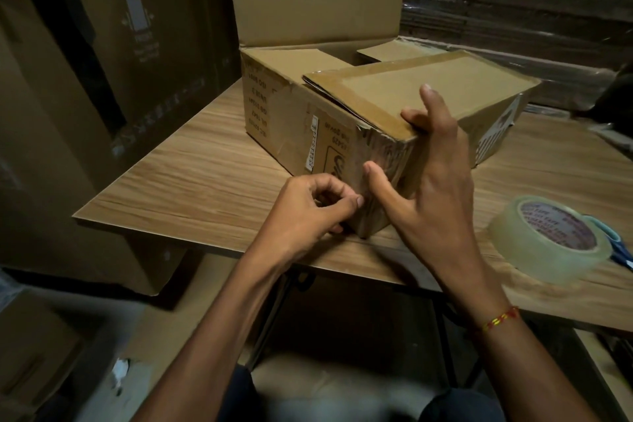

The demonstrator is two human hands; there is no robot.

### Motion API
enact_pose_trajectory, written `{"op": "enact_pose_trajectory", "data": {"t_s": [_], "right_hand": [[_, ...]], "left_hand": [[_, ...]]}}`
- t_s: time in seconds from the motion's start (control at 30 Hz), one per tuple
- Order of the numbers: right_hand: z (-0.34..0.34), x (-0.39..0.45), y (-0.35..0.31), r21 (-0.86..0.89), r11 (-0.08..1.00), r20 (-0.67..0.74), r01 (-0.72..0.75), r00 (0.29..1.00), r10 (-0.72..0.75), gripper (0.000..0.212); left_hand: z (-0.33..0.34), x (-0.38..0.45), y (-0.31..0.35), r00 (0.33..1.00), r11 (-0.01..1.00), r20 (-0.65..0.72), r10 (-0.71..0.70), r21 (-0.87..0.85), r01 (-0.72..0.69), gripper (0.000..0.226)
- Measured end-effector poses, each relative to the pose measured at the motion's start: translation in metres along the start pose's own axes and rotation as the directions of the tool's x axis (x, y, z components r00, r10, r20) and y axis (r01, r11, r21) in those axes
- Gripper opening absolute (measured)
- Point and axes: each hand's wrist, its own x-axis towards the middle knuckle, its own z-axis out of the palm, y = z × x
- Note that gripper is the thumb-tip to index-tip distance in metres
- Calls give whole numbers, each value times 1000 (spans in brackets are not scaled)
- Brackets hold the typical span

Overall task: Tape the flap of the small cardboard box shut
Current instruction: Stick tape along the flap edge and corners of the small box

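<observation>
A red and yellow thread bracelet (500, 318) is worn on the right wrist, nearest the camera. The left hand (305, 212) is curled, its thumb and forefinger pinched together against the lower near corner of the small cardboard box (387, 120); whether a tape end is held between them cannot be told. The right hand (431, 178) is spread open, with its thumb pressed on the taped near corner and its fingers laid over the top edge of the closed flap (428, 86). A roll of clear tape (551, 238) is lying flat on the wooden surface (191, 178) to the right, and blue scissor handles (616, 247) are seen just behind it. The small box is set at the near edge of the surface, against a larger open carton (274, 103) whose rear flap is standing upright. Dark stacked cartons (102, 62) are seen farther off at the left.
</observation>
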Motion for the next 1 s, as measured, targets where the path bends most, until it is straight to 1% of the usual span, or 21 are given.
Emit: {"op": "enact_pose_trajectory", "data": {"t_s": [0.1, 0.2, 0.33, 0.47, 0.57, 0.87, 1.0], "right_hand": [[2, 0, -1, -12, 1000, 4, -10, 1000, 10, 84], [2, 0, -2, -13, 1000, 30, -13, 999, 14, 87], [2, -1, -3, -68, 998, 54, -3, 999, 7, 92], [0, 1, -2, -18, 1000, 88, -24, 996, 25, 101], [-6, 1, 3, 5, 1000, 131, -14, 991, 13, 104], [-4, -2, -3, -134, 990, 161, 39, 987, -17, 109], [-13, 2, 2, -44, 999, 207, 27, 978, -17, 114]], "left_hand": [[0, 0, 0, 1000, 1000, 5, 6, 6, -6, 7], [-1, -1, 0, 1000, 1000, 16, 6, 7, -7, 7], [-1, -1, 1, 1000, 1000, 29, -6, 10, 6, 8], [1, -2, 2, 1000, 1000, 8, -17, 6, 17, 8], [1, -1, 2, 1000, 1000, -2, -19, 14, 19, 10], [1, 0, 1, 1000, 999, -18, 0, 39, 1, 20], [2, -1, 1, 999, 999, -33, -16, 46, 17, 13]]}}
